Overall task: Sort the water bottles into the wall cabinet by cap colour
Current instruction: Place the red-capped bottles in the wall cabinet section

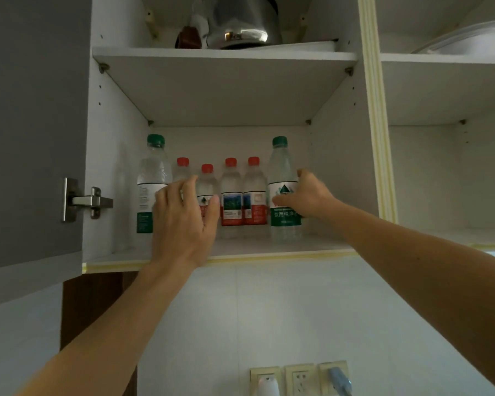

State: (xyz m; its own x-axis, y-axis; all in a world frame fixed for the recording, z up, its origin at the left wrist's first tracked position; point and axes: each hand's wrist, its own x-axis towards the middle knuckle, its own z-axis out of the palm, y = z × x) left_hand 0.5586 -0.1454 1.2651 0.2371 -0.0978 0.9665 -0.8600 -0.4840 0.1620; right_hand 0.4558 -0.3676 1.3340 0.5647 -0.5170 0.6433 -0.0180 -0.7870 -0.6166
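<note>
The wall cabinet (340, 167) is standing open, its grey door (32, 124) swung out to the left. On the upper shelf (223, 54) a metal kettle (240, 24) is sitting. The lower shelf (255, 247) is carrying six water bottles in a row: a tall green-capped bottle (152, 181) at the left end, four shorter red-capped bottles (231, 195) in the middle, and another tall green-capped one (283, 172) at the right end. The left hand (183, 221) is reaching in front of the two leftmost red-capped bottles, its fingers (189, 185) spread open and curving around them, gripping nothing firmly that can be seen. The right hand (309, 195) is wrapping around the label of the right green-capped bottle, which is standing upright on the shelf. Below, wall sockets (299, 378) are showing on the tiles.
</note>
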